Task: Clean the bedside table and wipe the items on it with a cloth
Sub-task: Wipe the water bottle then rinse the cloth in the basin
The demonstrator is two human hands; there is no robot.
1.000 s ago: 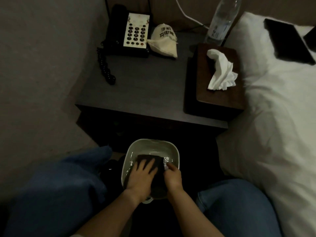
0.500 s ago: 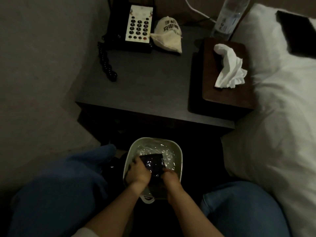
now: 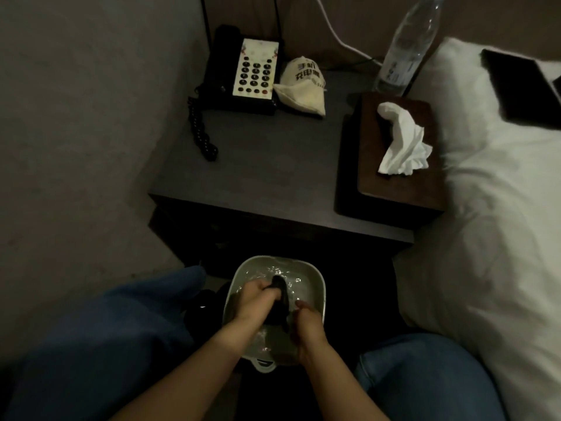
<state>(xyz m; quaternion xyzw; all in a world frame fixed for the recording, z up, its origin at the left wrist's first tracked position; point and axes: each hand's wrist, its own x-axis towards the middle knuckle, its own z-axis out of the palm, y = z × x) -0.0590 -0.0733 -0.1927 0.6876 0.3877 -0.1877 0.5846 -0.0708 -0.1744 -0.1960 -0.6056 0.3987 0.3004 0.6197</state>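
Note:
A dark wet cloth (image 3: 280,302) hangs bunched over a pale basin (image 3: 315,278) of water on the floor between my knees. My left hand (image 3: 256,299) grips its upper end, and my right hand (image 3: 306,325) grips its lower part. Above the basin stands the dark bedside table (image 3: 273,165). On it are a black telephone (image 3: 243,74) with a white keypad, a cream cloth pouch (image 3: 303,86), a brown tissue box (image 3: 397,165) with a white tissue sticking out, and a clear water bottle (image 3: 406,53).
A white pillow and bedding (image 3: 491,232) press against the table's right side, with a dark flat object (image 3: 522,86) on top. A wall (image 3: 76,132) closes the left. My knees in blue jeans (image 3: 100,344) flank the basin. Cables (image 3: 337,34) run behind the table.
The cloth lay flat in the water under my spread hands. Both hands have since closed on it and gathered it into a bunched strip above the water.

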